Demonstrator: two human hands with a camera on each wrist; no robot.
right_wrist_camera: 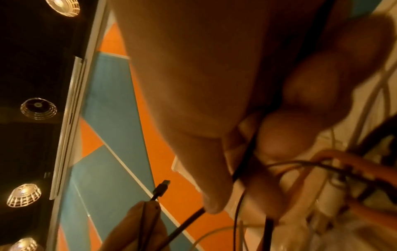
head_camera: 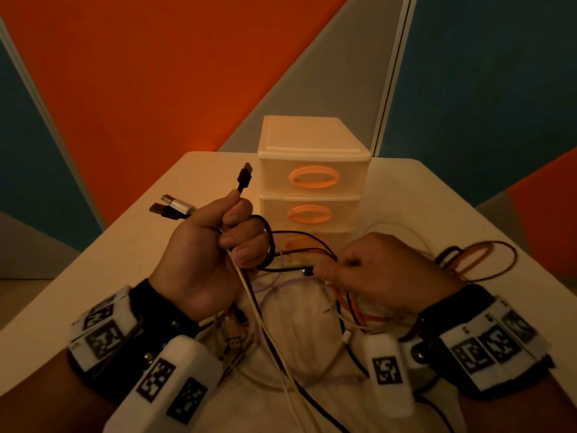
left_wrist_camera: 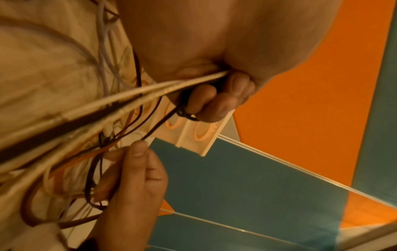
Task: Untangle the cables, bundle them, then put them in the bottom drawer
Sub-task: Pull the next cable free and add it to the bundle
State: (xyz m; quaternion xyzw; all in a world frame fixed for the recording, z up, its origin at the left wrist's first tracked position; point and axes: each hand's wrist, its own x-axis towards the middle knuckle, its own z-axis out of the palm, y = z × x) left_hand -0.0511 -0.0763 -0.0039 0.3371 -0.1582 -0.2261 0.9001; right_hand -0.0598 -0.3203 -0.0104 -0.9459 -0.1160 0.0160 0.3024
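**Ana:** Wrist bands sit closest to us, and past them the table (head_camera: pixel 93 245) with the whole tangle of cables (head_camera: pixel 281 323) spread between the two arms. Which step is this?

**Ben:** Untangling, I'd judge. Nothing is bundled, and all three drawers of the drawer unit (head_camera: pixel 313 170) look closed.

**Ana:** Left hand (head_camera: pixel 206 254)?

**Ben:** Raised and curled tight round several cables just under their plugs. A black plug (head_camera: pixel 244 178) stands up above the thumb, and a white plug (head_camera: pixel 178 205) and a dark plug (head_camera: pixel 162 210) stick out on the far side of the fist. The cords run down from the palm toward the person's lap.

**Ana:** And the right hand (head_camera: pixel 387 273)?

**Ben:** Lower, beside the left, pinching a thin black cable (head_camera: pixel 281 269) between thumb and fingertip. That strand loops round the left hand's fingers before reaching it.

**Ana:** How to do it well?

**Ben:** Keep the left fist firm as the anchor. Let the right hand follow that one strand away from the fist, lifting it over crossings rather than tugging; a hard pull would probably tighten the knot. An orange cable (head_camera: pixel 359 310) lies under the right palm and may snag.

**Ana:** The bottom drawer (head_camera: pixel 343 237)?

**Ben:** Straight beyond both hands, partly hidden behind the fingers and cables. Some elastic bands (head_camera: pixel 477 260) lie just outside the right wrist.
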